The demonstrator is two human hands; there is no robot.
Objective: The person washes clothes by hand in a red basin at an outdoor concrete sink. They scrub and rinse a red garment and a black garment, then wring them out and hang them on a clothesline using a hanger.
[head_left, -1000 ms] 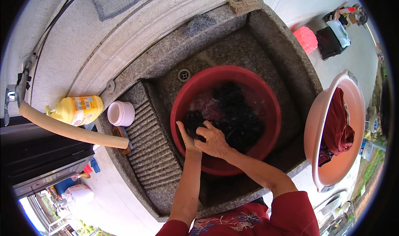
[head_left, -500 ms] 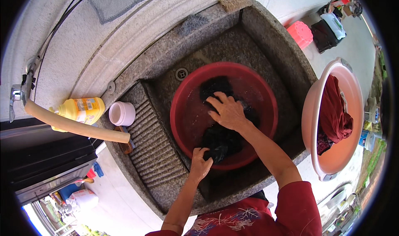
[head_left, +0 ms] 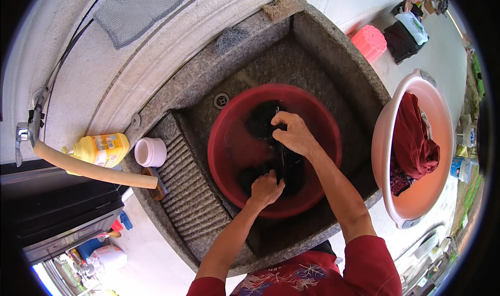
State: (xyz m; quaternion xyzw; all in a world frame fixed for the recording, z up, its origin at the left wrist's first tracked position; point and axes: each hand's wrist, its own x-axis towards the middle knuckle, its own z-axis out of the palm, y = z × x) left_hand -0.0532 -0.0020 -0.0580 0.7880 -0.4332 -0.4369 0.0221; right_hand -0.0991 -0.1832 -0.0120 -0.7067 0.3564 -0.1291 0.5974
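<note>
A black cloth (head_left: 260,121) lies in water in a red basin (head_left: 214,176), which stands inside a grey stone sink. My right hand (head_left: 295,133) is closed in a pinch on one part of the cloth, near the basin's middle. My left hand (head_left: 267,188) grips another part, lower and to the left. Between the two hands a strip of the cloth is drawn up in a narrow fold. The rest sags dark in the water, and its full shape cannot be made out.
The stone sink (head_left: 349,56) has a ridged washboard (head_left: 195,192) at left, bearing a pink cup (head_left: 151,152) and a brush (head_left: 156,184). A yellow bottle (head_left: 101,149) and a tap hose (head_left: 99,167) are beside it. Right, a pink tub (head_left: 383,160) holds dark red clothing (head_left: 414,139).
My right hand has gone from lying spread over the cloth to pinching it. My left hand has moved up and right from the basin's rim, and the cloth between them is now drawn up.
</note>
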